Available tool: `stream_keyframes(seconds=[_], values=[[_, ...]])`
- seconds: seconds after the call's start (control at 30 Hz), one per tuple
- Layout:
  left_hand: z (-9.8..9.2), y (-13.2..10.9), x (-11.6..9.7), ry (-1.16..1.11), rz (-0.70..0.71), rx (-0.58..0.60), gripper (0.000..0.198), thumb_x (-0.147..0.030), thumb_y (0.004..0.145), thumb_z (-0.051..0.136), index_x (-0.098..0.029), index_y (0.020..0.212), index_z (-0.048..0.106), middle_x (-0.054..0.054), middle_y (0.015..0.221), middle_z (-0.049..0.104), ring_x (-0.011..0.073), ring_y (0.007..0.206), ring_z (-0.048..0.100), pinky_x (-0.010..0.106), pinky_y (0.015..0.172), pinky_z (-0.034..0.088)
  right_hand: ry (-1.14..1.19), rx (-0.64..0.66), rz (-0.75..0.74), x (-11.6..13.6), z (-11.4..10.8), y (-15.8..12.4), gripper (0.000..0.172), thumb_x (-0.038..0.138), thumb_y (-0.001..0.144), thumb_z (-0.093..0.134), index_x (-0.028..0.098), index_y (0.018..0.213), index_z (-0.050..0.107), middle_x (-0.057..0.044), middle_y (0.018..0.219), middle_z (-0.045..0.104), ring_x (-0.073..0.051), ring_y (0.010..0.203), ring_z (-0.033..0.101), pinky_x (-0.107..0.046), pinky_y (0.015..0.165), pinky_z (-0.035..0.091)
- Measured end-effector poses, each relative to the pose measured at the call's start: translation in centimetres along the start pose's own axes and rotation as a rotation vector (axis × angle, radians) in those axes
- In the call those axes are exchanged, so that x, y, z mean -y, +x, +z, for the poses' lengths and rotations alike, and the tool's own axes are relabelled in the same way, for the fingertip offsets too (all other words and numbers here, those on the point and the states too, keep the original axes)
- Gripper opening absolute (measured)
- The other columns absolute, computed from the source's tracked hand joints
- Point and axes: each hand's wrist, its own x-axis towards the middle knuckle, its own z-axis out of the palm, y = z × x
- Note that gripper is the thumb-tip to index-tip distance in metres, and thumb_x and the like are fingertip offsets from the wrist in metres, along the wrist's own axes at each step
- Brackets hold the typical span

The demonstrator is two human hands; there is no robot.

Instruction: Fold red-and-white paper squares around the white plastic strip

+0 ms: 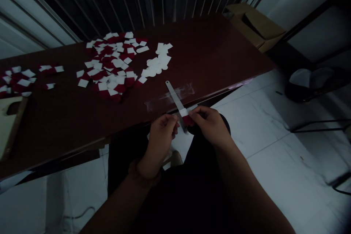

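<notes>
Dark red-brown table (211, 47) runs across the view, white tile floor (274, 153) below and right of it, cardboard box (255, 25) at the far right corner of the table. Beige board (11, 124) sits at the left edge of the table. Loose white-and-red paper squares (109, 67) lie in a wide scatter on the tabletop, with a smaller group of them (16, 82) further left. A cluster of white cut paper shapes (156, 66) lies just right of the main scatter. Clear tape (170, 97) is stuck flat near the table's front edge, and a narrow white strip (174, 95) lies across it, its near end running past the edge toward the hands.

Main risk: work is happening right at the edge, partly out over the lap, so a slipped pinch could drop the small red-and-white piece (188, 120) to the floor. The strip could also shift on the tape if tugged, and a careless arm move could scatter the loose squares.

Right hand (210, 126) is nearly closed, thumb and finger pinching the red-and-white piece. Left hand (161, 139) is also nearly closed, fingertips pinched together beside the strip's near end; exactly what they hold is hard to tell.
</notes>
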Motion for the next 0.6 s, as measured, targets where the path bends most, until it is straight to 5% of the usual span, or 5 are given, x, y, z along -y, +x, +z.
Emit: stream_keyframes(seconds=[0.27,0.6], values=[[0.5,0.3,0.0,0.050,0.014,0.059,0.030,-0.048,0.082,0.078,-0.019,0.081,0.073,-0.001,0.067,0.060,0.0100,0.056,0.051,0.020,0.048,0.034,0.012,0.009,0.019,0.1,0.3,0.2,0.023,0.041,0.086,0.074,0.020,0.076,0.071,0.000,0.068,0.067,-0.015,0.062,0.058,-0.030,0.059,0.047],[1.4,-0.1,0.6,-0.137,0.024,-0.011,0.034,-0.042,0.083,0.080,-0.019,0.070,0.059,-0.005,0.060,0.050,0.0069,0.051,0.042,0.019,0.045,0.028,-0.054,-0.039,-0.007,-0.2,-0.1,0.6,0.019,0.038,0.087,0.070,0.022,0.078,0.071,0.000,0.067,0.067,-0.015,0.061,0.058,-0.029,0.060,0.046]])
